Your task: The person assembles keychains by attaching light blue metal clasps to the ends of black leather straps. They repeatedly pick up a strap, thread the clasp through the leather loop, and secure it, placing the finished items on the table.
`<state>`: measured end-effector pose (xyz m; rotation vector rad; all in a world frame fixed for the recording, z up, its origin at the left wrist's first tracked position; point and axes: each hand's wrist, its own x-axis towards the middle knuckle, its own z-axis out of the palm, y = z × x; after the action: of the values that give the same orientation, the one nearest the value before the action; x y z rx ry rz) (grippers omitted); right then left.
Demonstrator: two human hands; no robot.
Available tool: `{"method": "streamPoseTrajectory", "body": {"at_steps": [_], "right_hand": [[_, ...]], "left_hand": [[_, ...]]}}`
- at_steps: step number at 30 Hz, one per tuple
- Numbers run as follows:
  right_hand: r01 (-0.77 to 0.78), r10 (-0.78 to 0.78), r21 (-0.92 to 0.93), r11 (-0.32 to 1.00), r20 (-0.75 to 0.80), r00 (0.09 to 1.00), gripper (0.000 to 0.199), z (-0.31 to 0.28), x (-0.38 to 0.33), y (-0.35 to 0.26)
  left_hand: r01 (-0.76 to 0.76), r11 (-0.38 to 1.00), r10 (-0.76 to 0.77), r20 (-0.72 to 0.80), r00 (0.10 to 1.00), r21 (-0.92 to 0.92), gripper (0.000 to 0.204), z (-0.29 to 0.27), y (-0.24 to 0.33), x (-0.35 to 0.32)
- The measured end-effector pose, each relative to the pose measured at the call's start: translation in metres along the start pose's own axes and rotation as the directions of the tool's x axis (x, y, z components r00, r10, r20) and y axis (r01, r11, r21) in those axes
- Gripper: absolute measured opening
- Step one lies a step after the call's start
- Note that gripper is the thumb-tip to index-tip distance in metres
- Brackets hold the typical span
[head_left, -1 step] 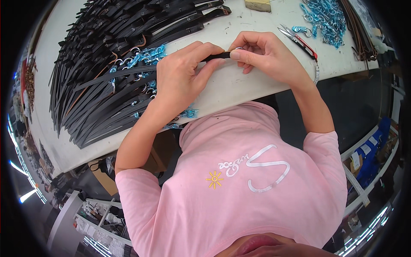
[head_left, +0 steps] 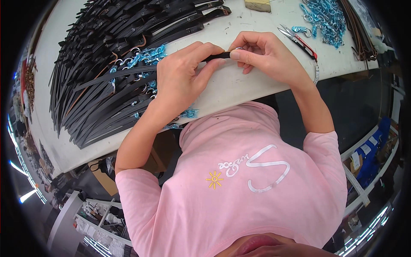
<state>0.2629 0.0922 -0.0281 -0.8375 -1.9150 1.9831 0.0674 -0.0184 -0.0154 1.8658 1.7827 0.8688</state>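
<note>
Head view: my left hand [head_left: 182, 70] and my right hand [head_left: 264, 55] both grasp a narrow black strap [head_left: 223, 55] over the white table [head_left: 244, 83], inward of the middle of its near edge. My left fingers are curled over it; my right thumb and fingers pinch its end. I cannot tell whether the strap touches the tabletop. Toward the table's left edge spreads a big pile of black straps [head_left: 98, 98], with blue-wrapped metal clasps [head_left: 150, 55] lying among them beside my left hand. Past my right hand lie red-and-black scissors [head_left: 305, 45], close to the near edge. Farther in sits a heap of blue-wrapped hardware [head_left: 326, 21], and brown strips [head_left: 358, 34] run toward the near right corner.
</note>
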Motion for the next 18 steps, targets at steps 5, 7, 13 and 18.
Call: {"method": "streamPoseTrajectory", "body": {"at_steps": [5,7,13,18], "right_hand": [[-0.002,0.002,0.032,0.999,0.007,1.0,0.02,0.002,0.002,-0.004],[-0.008,0.008,0.037,0.999,0.011,1.0,0.02,0.002,0.004,-0.007],[-0.066,0.065,0.016,0.998,0.042,0.997,0.021,0.0,0.013,-0.009],[-0.067,0.067,-0.002,0.998,0.049,0.997,0.022,-0.004,0.018,-0.009]], "left_hand": [[-0.034,0.999,0.033,0.024,0.999,0.031,0.018,-0.01,0.005,0.0],[-0.088,0.988,0.083,0.046,0.995,0.127,0.015,-0.022,0.003,0.004],[-0.088,0.984,0.07,0.122,0.99,0.155,0.015,-0.039,-0.009,0.007],[0.215,0.962,-0.144,0.357,0.923,-0.167,0.019,-0.035,-0.014,0.023]]}}
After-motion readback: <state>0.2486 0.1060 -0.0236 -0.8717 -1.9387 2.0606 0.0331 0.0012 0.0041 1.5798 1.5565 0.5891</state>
